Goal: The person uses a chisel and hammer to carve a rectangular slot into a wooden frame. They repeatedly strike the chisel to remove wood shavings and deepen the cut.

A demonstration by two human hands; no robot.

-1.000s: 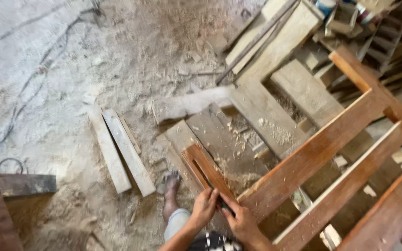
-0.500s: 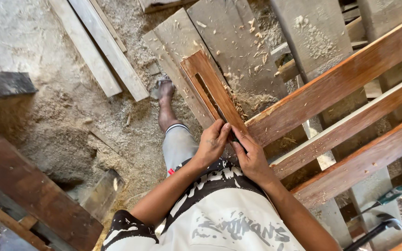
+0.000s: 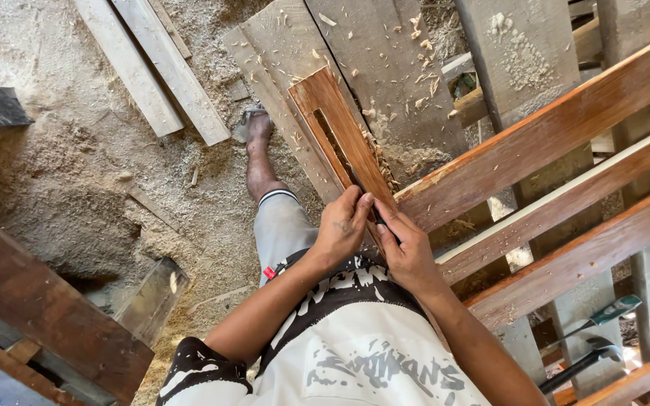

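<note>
Long slot (image 3: pixel 334 146) already cut in reddish rail (image 3: pixel 340 131), chips strewn beside it — near end unfinished. Left hand (image 3: pixel 342 225) and right hand (image 3: pixel 408 252) closed round dark tool (image 3: pixel 377 216) at slot's near end.

Daylight is falling across a grey floor (image 3: pixel 62 173) that is lying thick with pale sawdust and wood shavings. Two long pale wooden planks (image 3: pixel 156 68) are resting side by side on it at the upper left. Broad, weathered grey boards (image 3: pixel 393 68) are spreading under scattered chips, and a dark brown wooden bench edge (image 3: pixel 47 316) is jutting in at the lower left.
</note>
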